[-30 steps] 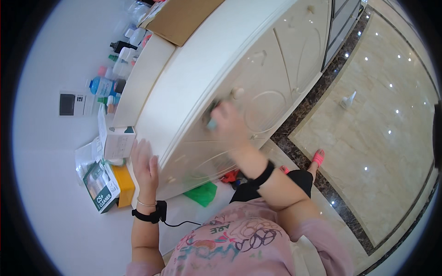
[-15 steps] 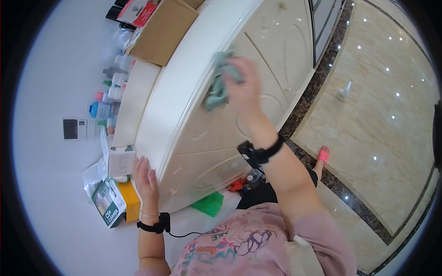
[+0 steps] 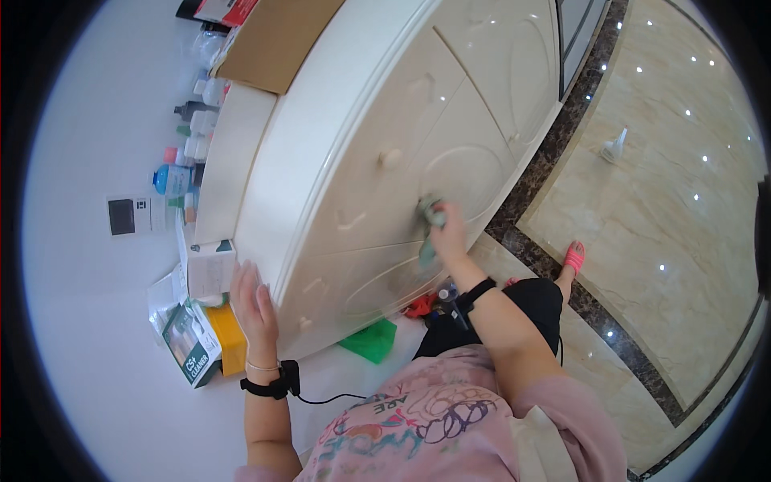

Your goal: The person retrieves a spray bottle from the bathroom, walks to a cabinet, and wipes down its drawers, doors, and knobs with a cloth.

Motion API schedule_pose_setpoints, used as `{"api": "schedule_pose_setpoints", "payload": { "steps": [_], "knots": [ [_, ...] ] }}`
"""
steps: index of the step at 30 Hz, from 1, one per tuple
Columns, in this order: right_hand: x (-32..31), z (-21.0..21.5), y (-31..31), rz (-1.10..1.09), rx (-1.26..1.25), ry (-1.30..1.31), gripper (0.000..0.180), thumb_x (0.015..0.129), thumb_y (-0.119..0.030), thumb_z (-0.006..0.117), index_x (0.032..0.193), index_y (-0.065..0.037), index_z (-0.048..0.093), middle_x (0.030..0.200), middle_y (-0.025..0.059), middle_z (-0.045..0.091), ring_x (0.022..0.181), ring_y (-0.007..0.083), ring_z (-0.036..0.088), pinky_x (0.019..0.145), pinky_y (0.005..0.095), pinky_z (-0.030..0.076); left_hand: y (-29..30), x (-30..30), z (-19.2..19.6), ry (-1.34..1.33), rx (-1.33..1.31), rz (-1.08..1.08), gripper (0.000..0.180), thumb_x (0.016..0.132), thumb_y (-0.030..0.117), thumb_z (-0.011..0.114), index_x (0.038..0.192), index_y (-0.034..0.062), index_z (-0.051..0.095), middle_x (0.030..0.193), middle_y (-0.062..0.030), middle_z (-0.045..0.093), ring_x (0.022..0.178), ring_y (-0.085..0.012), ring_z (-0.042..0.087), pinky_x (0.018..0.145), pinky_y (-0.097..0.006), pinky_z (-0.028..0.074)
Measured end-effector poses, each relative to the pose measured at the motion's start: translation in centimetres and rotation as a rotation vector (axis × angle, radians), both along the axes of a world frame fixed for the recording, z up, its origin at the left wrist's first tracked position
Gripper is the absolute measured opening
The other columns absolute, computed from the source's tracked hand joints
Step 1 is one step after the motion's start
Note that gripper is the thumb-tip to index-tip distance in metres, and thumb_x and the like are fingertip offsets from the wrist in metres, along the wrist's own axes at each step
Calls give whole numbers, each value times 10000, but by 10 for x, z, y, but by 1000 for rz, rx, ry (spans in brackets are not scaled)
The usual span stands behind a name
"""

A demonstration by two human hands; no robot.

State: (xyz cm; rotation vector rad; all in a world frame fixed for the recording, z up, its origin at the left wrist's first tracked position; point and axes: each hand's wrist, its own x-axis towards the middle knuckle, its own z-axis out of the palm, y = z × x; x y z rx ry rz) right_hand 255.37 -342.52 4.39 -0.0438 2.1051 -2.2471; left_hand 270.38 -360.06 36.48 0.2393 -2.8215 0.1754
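A white cabinet (image 3: 337,181) with raised oval mouldings and round knobs stands before me. My right hand (image 3: 450,234) grips a green cloth (image 3: 430,210), bunched against the cabinet front near the seam between drawer and doors. One end of the cloth hangs toward the lower door. My left hand (image 3: 254,309) lies on the near end of the cabinet top, fingers stretched out and holding nothing. Close beside its fingertips is a small white box (image 3: 210,267). A round knob (image 3: 390,159) on the drawer shows above the cloth.
On the cabinet's back ledge stand a cardboard box (image 3: 281,44), several bottles (image 3: 173,180) and a yellow box (image 3: 230,344). Below the cabinet's near end lie a green bag (image 3: 371,341) and a red item (image 3: 421,305). A white funnel-like object (image 3: 615,146) sits on the tiled floor.
My right hand has moved the cloth from the cabinet's upper front edge down and nearer to me, uncovering the drawer knob. My left hand stays at the cabinet top.
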Motion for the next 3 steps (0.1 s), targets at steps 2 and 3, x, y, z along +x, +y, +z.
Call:
{"api": "schedule_pose_setpoints", "payload": {
  "steps": [2, 3],
  "knots": [
    [-27, 31, 9, -175, -70, 124, 319, 742, 67, 583, 1036, -52, 550, 1065, 197, 546, 1076, 344, 548, 896, 394, 445, -2, 1, -1, -10, -6, 15, 344, 959, 172, 427, 1226, -11, 547, 1308, -184, 523, 1274, -371, 430, 1065, -427, 317],
    [-38, 52, 8, -201, -92, 245, 319, 760, 56, 590, 1058, -51, 551, 1113, 201, 545, 1095, 357, 548, 918, 406, 443, 0, -1, -2, -24, -2, 30, 344, 959, 157, 407, 1226, -10, 546, 1310, -173, 529, 1287, -350, 427, 1080, -416, 310]
  ]
}}
